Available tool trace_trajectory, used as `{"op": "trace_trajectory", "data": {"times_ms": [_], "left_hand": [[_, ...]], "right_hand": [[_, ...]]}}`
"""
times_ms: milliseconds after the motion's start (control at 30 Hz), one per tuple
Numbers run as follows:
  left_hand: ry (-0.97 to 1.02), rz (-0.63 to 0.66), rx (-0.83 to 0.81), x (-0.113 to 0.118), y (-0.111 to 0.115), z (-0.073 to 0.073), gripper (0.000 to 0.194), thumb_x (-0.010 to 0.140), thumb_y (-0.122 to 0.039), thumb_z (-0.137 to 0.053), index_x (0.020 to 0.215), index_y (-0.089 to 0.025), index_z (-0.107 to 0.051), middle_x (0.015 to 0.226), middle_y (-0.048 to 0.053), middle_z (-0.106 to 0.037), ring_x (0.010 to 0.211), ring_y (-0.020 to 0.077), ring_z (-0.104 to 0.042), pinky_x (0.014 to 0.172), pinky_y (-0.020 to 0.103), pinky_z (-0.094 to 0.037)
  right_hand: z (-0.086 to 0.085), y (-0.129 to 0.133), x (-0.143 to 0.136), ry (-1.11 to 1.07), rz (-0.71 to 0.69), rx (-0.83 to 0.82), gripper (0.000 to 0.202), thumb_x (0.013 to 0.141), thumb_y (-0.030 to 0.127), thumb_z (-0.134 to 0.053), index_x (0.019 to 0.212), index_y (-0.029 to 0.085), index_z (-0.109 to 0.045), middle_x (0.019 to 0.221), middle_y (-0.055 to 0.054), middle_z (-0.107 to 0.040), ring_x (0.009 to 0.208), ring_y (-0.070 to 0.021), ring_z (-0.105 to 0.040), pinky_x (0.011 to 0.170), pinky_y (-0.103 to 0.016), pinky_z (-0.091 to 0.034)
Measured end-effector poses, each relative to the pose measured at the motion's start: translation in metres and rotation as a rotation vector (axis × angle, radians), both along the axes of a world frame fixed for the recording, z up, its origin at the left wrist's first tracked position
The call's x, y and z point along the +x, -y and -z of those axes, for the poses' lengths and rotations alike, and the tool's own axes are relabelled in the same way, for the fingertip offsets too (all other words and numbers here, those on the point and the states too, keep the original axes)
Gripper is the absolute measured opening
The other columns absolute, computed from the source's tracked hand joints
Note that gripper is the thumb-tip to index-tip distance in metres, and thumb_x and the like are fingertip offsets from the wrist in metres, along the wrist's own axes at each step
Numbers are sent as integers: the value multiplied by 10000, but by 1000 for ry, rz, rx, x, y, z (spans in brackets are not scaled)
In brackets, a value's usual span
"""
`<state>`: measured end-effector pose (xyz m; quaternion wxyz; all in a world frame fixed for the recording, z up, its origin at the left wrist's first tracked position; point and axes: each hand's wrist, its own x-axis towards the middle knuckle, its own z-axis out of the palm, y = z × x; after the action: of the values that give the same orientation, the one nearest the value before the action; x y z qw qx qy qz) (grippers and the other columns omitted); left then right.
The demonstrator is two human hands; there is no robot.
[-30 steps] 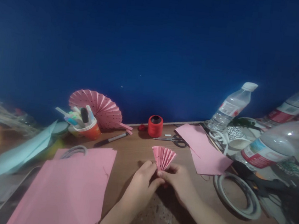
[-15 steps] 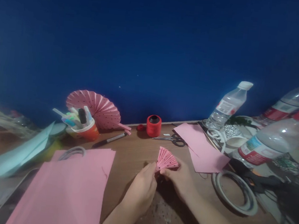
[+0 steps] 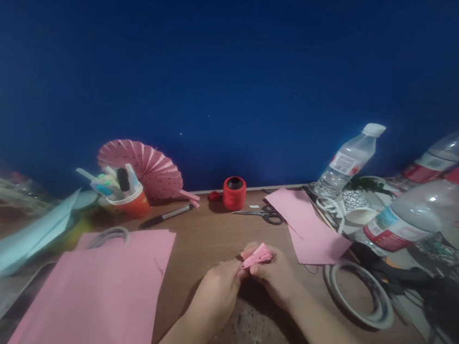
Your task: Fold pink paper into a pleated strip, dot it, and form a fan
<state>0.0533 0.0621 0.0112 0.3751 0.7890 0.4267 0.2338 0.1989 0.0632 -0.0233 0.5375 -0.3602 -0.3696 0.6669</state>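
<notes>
My left hand (image 3: pixel 216 294) and my right hand (image 3: pixel 276 275) meet over the brown table (image 3: pixel 206 235), both pinching a small pleated pink paper fan (image 3: pixel 257 255). The fan is folded nearly closed and tilts to the right, its narrow end at my left fingertips and its wider end under my right thumb. A large pink paper sheet (image 3: pixel 106 290) lies just left of my left hand. A second pink sheet (image 3: pixel 309 229) lies beyond my right hand.
A bigger pink pleated fan (image 3: pixel 144 166) leans behind an orange cup of pens (image 3: pixel 128 197). A marker (image 3: pixel 165 215), red thread spool (image 3: pixel 234 193) and scissors (image 3: pixel 262 214) lie near the blue wall. Water bottles (image 3: pixel 348 160), tape rings (image 3: pixel 358 295) and clutter fill the right side.
The small fan stood spread open and upright a second ago; it has been tipped to the right and squeezed nearly closed between both hands.
</notes>
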Motion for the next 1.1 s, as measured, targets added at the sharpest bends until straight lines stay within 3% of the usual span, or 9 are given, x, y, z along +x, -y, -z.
{"op": "trace_trajectory", "data": {"times_ms": [200,367,567,700,800,900,967,1100], "left_hand": [[-77,-23,43,1,-2,-2,318,885,-245,-278,787,-203,-578,799,29,-619,717,157,-547,656,249,-381],[-213,-113,164,-1,-4,8,326,876,-240,-263,739,-174,-551,690,41,-588,626,162,-520,580,257,-358],[-241,-80,207,-3,-2,13,322,876,-234,-262,724,-181,-541,647,40,-565,582,154,-494,550,254,-314],[37,-86,-59,-2,0,3,390,891,-352,-269,698,-164,-552,644,25,-557,597,135,-489,564,235,-327],[346,-33,-446,-1,-2,0,491,871,-456,-271,659,-129,-570,588,27,-555,537,119,-493,526,222,-350],[550,10,-792,-1,-3,2,427,827,-466,-398,734,-95,-587,627,58,-601,502,113,-530,489,212,-372],[610,-21,-879,0,-3,4,357,797,-424,-485,752,-83,-581,658,73,-619,486,104,-545,466,197,-367],[633,-71,-901,1,-4,5,317,770,-385,-546,738,-73,-585,654,76,-626,457,88,-548,434,175,-355]], "right_hand": [[0,2,-5,-20,78,51,242,580,311,-736,772,172,-689,650,-1,-569,454,-66,-434,417,-199,-305],[1,1,-5,-104,155,79,213,609,324,-717,757,173,-694,683,-4,-553,437,-50,-401,401,-200,-289],[3,0,-4,-103,195,97,177,652,340,-684,689,166,-691,684,-6,-527,420,-43,-380,388,-208,-275],[-3,-1,-1,-48,159,113,206,667,363,-671,683,158,-682,667,0,-509,451,-49,-366,410,-205,-273],[-8,-2,3,-34,87,121,222,650,371,-682,652,150,-672,622,10,-490,448,-57,-378,409,-206,-277],[-9,-1,3,-61,32,100,195,614,342,-713,661,157,-678,635,11,-495,482,-74,-433,433,-211,-319],[-8,-1,2,-39,35,89,184,577,308,-739,667,157,-684,653,6,-512,522,-85,-461,460,-215,-346],[-5,-1,1,-47,57,30,225,522,280,-768,693,157,-690,644,10,-540,535,-92,-487,475,-215,-367]]}}
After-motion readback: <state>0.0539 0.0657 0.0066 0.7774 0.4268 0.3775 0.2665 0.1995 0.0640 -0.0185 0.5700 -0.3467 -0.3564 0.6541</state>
